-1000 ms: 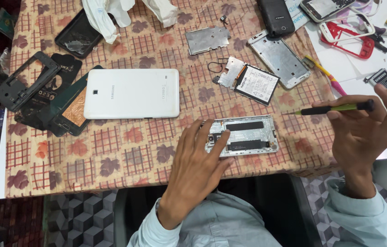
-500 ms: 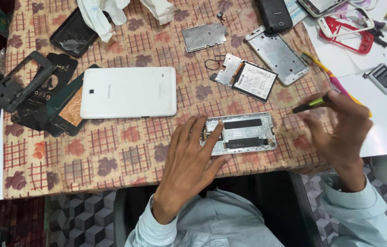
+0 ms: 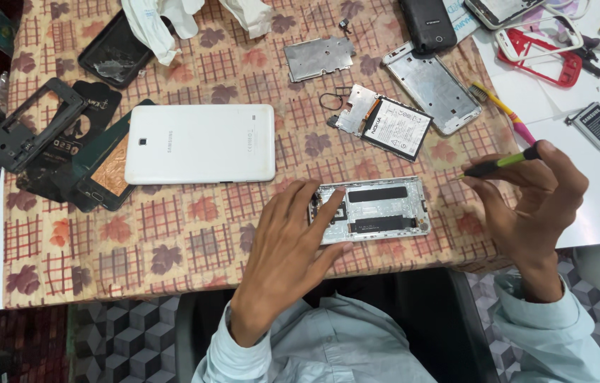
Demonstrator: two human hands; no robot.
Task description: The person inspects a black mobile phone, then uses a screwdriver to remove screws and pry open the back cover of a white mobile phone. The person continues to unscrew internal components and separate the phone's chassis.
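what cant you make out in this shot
Head view only:
- Left end of the opened phone frame: covered by the left hand.
- Screwdriver tip: too small to tell its type.
- Phone at the top edge: cut off by the picture edge.

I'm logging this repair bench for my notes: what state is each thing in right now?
Left hand: flat on the opened phone, pinning it.
Opened phone: back off, insides exposed, flat on the cloth.
Right hand: raised, pinching the screwdriver.
Screwdriver: held off the phone, tip pointing left.
White tablet: face down, closed.
Phone battery: loose, out of any phone.
Metal frame: stripped, empty.
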